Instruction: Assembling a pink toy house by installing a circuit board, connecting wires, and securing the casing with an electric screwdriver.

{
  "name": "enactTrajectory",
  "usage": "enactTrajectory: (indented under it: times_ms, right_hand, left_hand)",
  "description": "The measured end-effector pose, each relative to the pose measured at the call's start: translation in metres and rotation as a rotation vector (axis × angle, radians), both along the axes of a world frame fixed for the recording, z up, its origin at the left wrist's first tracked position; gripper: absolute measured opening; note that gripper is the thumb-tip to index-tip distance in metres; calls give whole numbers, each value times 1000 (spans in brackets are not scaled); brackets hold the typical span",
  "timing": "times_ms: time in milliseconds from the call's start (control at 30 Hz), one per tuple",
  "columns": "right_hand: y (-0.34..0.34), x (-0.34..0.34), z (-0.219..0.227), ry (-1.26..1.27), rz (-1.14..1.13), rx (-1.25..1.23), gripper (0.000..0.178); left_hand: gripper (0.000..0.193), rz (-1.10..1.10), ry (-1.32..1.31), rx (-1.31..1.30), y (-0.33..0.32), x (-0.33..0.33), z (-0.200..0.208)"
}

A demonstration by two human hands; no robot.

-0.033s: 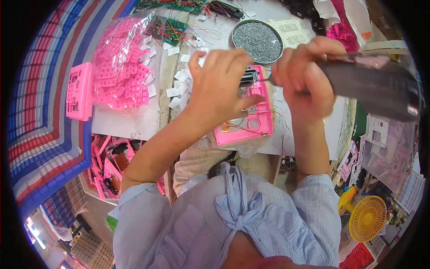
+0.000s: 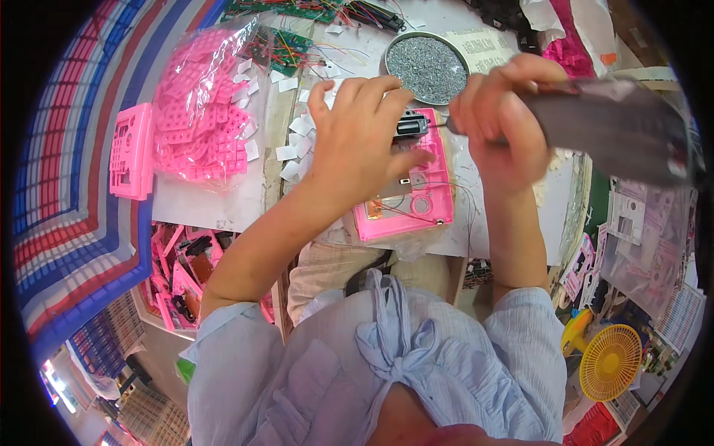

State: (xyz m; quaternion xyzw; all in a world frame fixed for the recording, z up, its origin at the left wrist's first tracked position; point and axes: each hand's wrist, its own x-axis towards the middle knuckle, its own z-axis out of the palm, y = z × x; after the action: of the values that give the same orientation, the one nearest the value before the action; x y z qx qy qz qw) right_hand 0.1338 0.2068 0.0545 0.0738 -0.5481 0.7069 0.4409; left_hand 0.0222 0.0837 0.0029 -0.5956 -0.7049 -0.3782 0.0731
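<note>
A pink plastic casing (image 2: 407,224) lies on the work table, with thin wires and a black rectangular part (image 2: 411,126) near its far end. My left hand (image 2: 361,130) rests over the casing's left side, fingers spread and thumb stretched across the inside. It covers part of the casing, so contact beneath the palm is hidden. My right hand (image 2: 506,123) is wrapped around a dark grey electric screwdriver (image 2: 606,126), held nearly level. Its slim bit points left at the casing's far right edge, beside the black part. The screwdriver's rear end is blurred.
A round tin of small screws (image 2: 425,68) stands just beyond the casing. To the left are a clear bag of pink keypad-like pieces (image 2: 201,111), white paper squares (image 2: 286,153) and another pink casing (image 2: 132,152). Green circuit boards (image 2: 286,49) with wires lie at the back.
My right hand and the screwdriver have shifted slightly. My left hand has edged a little left, showing more of the black part and the casing's inside.
</note>
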Motion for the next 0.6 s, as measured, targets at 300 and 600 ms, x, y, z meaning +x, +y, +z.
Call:
enactTrajectory:
  times_ms: [300, 600]
  right_hand:
    - [18, -21, -44, -308, -83, -31, 15]
    - [27, -26, -39, -477, 31, 228, 22]
  left_hand:
    - [33, 5, 87, -250, -2, -7, -24]
    - [34, -288, -275, -333, 15, -21, -27]
